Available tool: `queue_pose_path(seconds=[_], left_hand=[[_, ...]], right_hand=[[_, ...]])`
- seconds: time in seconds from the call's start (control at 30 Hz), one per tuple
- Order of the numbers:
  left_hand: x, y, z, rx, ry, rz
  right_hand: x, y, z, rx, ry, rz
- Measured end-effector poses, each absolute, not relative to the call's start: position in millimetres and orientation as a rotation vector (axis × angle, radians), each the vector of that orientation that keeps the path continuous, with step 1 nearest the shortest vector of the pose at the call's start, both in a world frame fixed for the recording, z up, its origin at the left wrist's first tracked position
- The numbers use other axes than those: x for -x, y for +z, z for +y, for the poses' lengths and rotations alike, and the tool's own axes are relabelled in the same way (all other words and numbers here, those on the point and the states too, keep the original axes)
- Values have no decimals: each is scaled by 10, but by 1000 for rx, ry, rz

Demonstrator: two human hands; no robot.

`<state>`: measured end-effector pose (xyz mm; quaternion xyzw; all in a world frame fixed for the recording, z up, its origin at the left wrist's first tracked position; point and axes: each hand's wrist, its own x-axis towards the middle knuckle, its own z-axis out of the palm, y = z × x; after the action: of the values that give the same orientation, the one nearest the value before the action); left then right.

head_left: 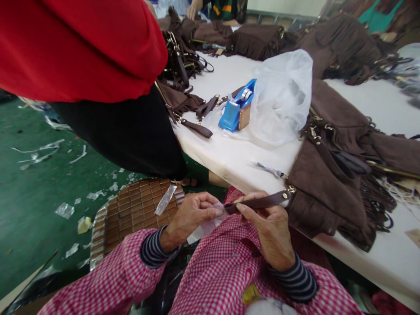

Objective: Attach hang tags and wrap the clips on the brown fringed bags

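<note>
A dark brown leather strap [262,201] runs from a gold clip at the corner of a brown fringed bag [323,188] to my hands above my lap. My right hand [271,227] is closed on the strap, its thumb on top near the strap's left end. In my left hand [193,216] a thin clear plastic wrap [210,225] is pinched between thumb and fingers, touching the strap's tip. The bag lies on the white table's near edge.
On the white table [226,159] stand a blue tape dispenser [231,114] and a clear plastic bag [282,98]. More brown bags [259,40] lie behind. A person in red [82,48] stands at the left. A brown slatted seat [131,214] and plastic scraps are below left.
</note>
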<state>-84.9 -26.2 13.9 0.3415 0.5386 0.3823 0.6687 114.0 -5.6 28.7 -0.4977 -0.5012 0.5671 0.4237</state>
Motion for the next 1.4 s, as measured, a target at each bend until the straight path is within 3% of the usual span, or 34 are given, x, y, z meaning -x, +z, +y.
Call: queue_pose_path(seconds=[0.57, 0.97, 1.23, 1.4], left_hand=[[790, 132, -263, -840, 905, 1187], [771, 188, -277, -1250, 1026, 1377], [512, 144, -209, -1257, 1065, 1407], [623, 98, -235, -970, 938, 1180]], right_hand=[[-1178, 272, -71, 1304, 1397, -1338], [-1244, 181, -26, 1163, 1759, -1295], [-1241, 126, -62, 1184, 1711, -1231], [-1241, 139, -72, 1174, 1702, -1225]])
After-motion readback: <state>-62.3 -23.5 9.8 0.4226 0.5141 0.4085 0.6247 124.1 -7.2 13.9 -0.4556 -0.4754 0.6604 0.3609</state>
